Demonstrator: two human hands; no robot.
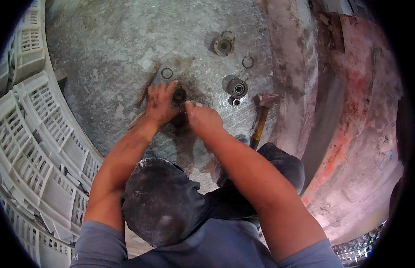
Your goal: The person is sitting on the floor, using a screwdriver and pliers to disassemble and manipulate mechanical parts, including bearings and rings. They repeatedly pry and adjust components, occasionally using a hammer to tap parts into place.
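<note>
On the concrete floor in front of me sits a dark round metal hub [179, 94] with a hole in its middle. My left hand [160, 103] wraps its left side, fingers curled against the edge. Close by on the right, my right hand [204, 119] is closed, thumb and forefinger pinched at the hub's near edge; whatever they pinch is too small to make out. A thin metal ring [166, 73] lies just beyond my left hand. Beside that hand rests a narrow rusty bar [148, 85].
Farther right are a flanged hub [224, 46], another thin ring [247, 62], a bearing hub [237, 88] and a small ring [236, 102]. A hammer [259, 126] leans near my right knee [281, 165]. White plastic crates [42, 174] line the left; a worn reddish surface [346, 134] borders the right.
</note>
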